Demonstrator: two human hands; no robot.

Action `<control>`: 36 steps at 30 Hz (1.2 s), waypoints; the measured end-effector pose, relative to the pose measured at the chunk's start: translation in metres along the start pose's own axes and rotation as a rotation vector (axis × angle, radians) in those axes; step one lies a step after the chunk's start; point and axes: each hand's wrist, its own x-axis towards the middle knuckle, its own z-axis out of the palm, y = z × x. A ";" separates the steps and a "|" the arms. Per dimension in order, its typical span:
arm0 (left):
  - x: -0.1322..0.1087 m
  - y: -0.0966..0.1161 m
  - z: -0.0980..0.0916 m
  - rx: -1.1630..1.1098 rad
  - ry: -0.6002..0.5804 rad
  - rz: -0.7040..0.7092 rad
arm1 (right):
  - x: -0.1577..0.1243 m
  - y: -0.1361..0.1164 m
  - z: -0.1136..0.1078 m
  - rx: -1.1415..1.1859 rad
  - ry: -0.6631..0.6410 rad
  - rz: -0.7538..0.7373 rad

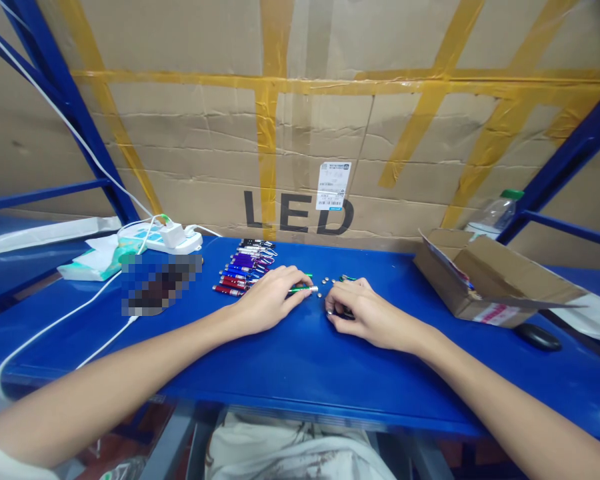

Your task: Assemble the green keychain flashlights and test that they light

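On the blue shelf top (300, 360), my left hand (270, 300) lies over a small green keychain flashlight (305, 290), fingers curled on its body, its silver tip pointing right. My right hand (365, 310) rests just right of it, fingers bent down and pinched on small parts I cannot make out. Several tiny round button cells (327, 281) lie between and behind the hands. A row of red, blue and purple keychain flashlights (243, 267) lies behind my left hand.
An open cardboard box (485, 280) sits at the right with a plastic bottle (495, 213) behind it and a black mouse (537, 337) in front. A white power strip (175, 239), cables and a tissue pack (100, 260) are at left. Taped cardboard backs the shelf.
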 end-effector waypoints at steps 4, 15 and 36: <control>0.000 0.001 -0.001 -0.006 0.008 0.022 | 0.000 0.000 0.000 -0.001 0.004 0.015; 0.002 0.004 -0.003 -0.137 0.050 -0.008 | -0.001 0.000 0.000 0.054 -0.020 -0.008; 0.003 0.013 0.002 -0.308 -0.031 -0.038 | 0.002 0.008 -0.007 0.010 0.167 0.131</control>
